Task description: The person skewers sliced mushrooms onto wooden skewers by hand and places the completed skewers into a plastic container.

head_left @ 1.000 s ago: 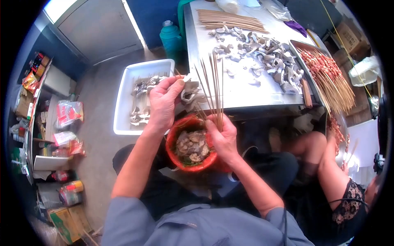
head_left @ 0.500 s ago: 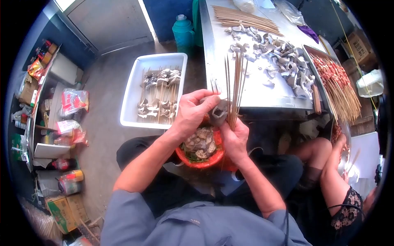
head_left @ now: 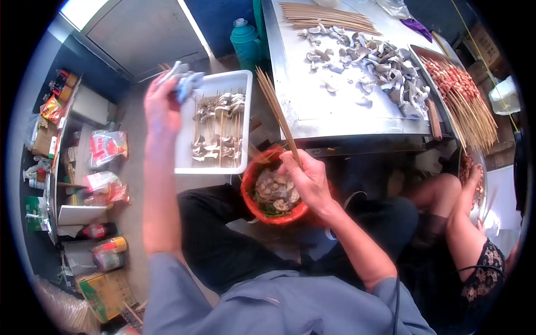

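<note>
My left hand (head_left: 162,106) is raised at the upper left corner of the white tray (head_left: 243,120), blurred by motion. Its fingers grip a skewer of grey mushroom pieces (head_left: 187,84). Inside the tray lie several mushroom skewers (head_left: 220,111) in two rows. Over the right rim of the red bucket (head_left: 249,204), my right hand (head_left: 308,181) is closed round a bundle of bare bamboo skewers (head_left: 277,109) that points up and to the left. Pale chunks and some green leaves show in the bucket between my knees.
Loose mushroom pieces (head_left: 385,70) are spread on the metal table (head_left: 296,106), behind them a pile of bamboo sticks (head_left: 329,18). A tray of meat skewers (head_left: 463,103) and a wooden handle (head_left: 434,119) are at its right. A co-worker's arm (head_left: 469,229) is beside me; shelves stand left.
My left hand has moved up and left from the bundle to the white tray, carrying the mushroom skewer. My right hand has lowered slightly, and its bundle now tilts left.
</note>
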`<state>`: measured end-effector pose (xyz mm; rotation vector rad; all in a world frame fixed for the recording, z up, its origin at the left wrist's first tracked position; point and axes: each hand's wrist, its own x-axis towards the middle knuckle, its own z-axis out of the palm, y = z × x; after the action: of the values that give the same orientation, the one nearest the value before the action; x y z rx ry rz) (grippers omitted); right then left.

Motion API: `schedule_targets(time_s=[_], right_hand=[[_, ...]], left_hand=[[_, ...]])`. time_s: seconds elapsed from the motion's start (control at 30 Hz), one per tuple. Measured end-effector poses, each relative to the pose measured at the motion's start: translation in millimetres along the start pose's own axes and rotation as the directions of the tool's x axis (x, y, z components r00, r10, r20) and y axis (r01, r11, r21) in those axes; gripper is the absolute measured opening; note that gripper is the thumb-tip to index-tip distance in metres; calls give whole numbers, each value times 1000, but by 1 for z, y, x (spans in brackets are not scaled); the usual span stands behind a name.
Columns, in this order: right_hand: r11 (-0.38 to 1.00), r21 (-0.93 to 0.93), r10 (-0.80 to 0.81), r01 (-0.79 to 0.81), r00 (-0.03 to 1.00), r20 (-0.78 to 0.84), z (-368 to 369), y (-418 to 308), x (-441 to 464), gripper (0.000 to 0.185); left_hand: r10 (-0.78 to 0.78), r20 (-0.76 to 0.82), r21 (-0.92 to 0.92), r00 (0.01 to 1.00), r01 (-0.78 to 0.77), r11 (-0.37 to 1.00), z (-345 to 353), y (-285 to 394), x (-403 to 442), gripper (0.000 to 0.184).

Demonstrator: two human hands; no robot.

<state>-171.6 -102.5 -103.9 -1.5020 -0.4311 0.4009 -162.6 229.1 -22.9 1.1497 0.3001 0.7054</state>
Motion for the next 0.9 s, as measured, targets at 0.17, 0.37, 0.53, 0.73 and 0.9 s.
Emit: schedule_targets(time_s=[0.17,0.37,0.53,0.73,0.9], right_hand=[[992,-96,83,-78,995,49,-3,1,-5,24],[991,-116,65,-65,998,-1,3,7,3,25],[992,-88,92,-91,996,9,8,16,8,20],[994,-59,94,-89,992,85,10,20,12,15],[986,-42,165,-161,982,95,12,29,8,18]], left_hand=[[-169,-101,437,980,196,878,-68,-28,69,27],[-292,-182,652,939,337,679,-100,-117,104,14],[-336,-60,685,940,284,671,-117,-190,126,26],[64,256,965,965,-251,-69,-94,-188,105,29],[-216,179,983,960,-165,82,-100,-189,94,27]])
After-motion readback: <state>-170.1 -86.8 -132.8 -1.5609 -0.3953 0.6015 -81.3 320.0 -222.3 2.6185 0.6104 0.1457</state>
